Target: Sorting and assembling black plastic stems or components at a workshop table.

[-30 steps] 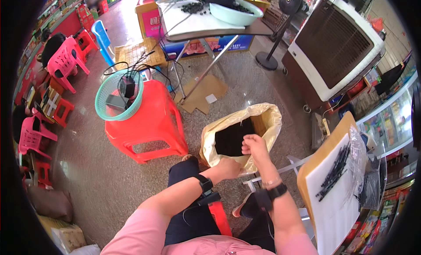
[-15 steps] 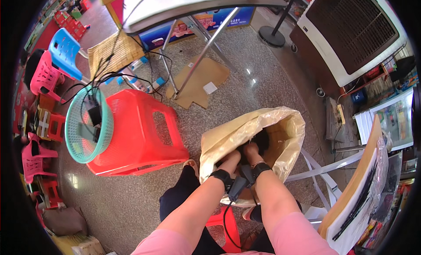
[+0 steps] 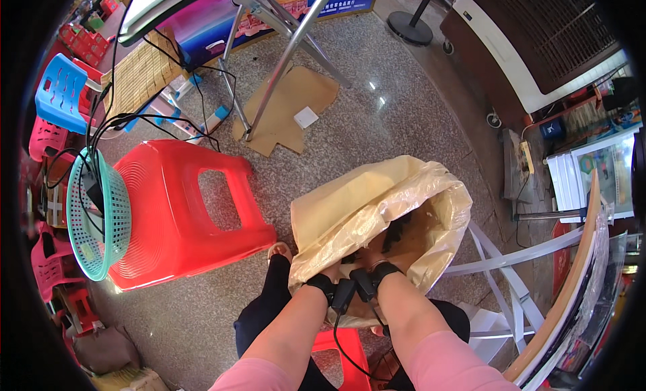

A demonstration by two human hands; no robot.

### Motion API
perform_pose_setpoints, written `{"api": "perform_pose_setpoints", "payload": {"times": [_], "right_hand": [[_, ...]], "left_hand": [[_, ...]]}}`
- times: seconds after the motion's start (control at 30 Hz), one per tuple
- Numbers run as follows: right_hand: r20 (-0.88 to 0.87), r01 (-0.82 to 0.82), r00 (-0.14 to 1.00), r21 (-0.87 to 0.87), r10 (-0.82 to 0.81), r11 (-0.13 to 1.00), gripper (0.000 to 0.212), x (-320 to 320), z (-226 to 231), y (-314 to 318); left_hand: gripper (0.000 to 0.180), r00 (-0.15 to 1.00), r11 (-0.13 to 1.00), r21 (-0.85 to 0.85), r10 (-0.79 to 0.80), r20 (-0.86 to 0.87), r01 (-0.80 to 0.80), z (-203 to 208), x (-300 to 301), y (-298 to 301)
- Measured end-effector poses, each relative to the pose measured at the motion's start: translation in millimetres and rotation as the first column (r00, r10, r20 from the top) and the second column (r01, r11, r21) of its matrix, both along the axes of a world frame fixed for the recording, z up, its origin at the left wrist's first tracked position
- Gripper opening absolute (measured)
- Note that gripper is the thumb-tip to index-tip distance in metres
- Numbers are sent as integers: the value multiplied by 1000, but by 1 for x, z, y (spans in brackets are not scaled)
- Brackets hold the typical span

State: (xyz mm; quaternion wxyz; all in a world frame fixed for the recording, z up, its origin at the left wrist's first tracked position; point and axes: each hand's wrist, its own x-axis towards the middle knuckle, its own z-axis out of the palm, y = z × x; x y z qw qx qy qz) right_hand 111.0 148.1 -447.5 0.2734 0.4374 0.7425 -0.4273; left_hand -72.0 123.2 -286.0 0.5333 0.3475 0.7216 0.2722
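Observation:
A large tan sack (image 3: 356, 196) with a shiny plastic-like lining stands between my legs, its mouth gaping toward the right. Both of my arms reach down into it. My left hand (image 3: 333, 271) is inside near the left rim, its fingers hidden by the folded edge. Close beside it, my right hand (image 3: 369, 258) is in the opening, with its fingers out of sight among dark contents. Some black things (image 3: 396, 232) lie in the sack just past my right hand; their kind I cannot make out. Black straps with small cabled boxes circle both wrists.
To the left stands a red plastic stool (image 3: 182, 209) with a green basket (image 3: 101, 216) of black cables on it. Flattened cardboard (image 3: 289, 108) lies beneath a metal-legged table (image 3: 269, 75). White strips (image 3: 518, 263) and a leaning board (image 3: 565, 283) are on the right, an air cooler (image 3: 531, 48) behind.
My hands have moved down and slightly left, deeper behind the sack's near-left edge. The sack's rim has shifted and folded over more. The whole view has turned a little.

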Motion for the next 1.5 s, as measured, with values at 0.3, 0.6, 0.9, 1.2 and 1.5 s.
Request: {"api": "perform_pose_setpoints", "payload": {"times": [0.3,0.6,0.9,1.2,1.5], "right_hand": [[-425,528,824,336,-375,780,52,28,-19,9],[-467,856,503,152,-728,494,45,-4,106,52],[-637,726,650,362,-414,585,37,15,44,51],[-551,696,609,26,-571,717,43,-1,97,78],[-448,714,518,-244,-729,656,45,-2,172,75]], "left_hand": [[44,994,1000,13,20,105,-22,-11,45,31],[42,983,995,41,82,167,-90,-4,39,39],[41,966,989,29,138,218,-148,-5,7,21],[40,944,983,23,168,285,-182,-1,5,20],[39,915,974,3,211,343,-226,2,10,28]]}}
